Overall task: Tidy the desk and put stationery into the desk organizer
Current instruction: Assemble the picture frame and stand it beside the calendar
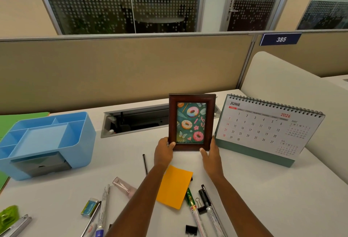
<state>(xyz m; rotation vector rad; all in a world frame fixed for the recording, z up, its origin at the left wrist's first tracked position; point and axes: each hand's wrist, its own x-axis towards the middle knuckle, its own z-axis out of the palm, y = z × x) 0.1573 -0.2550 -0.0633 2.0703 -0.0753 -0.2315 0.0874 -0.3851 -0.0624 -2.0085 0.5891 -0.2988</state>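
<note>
Got both hands on the picture frame (192,121), which stands upright on the white desk (263,189). My left hand (163,150) pinches its bottom-left corner and my right hand (211,152) its bottom-right, thumbs over the front edge.

The blue desk organizer (47,138) sits well left of the frame, and a June desk calendar (263,127) is just right of it. The stationery is all on my side of the frame: an orange sticky pad (175,186), a black pen (145,164), markers (104,208), an eraser (90,206) and a binder clip (191,229).

Behind the frame there's an open cable slot (135,120) in the desktop, then a beige partition (122,71) with a "385" plate (281,39) up to the right. Past that is a dotted glass wall (122,3).
</note>
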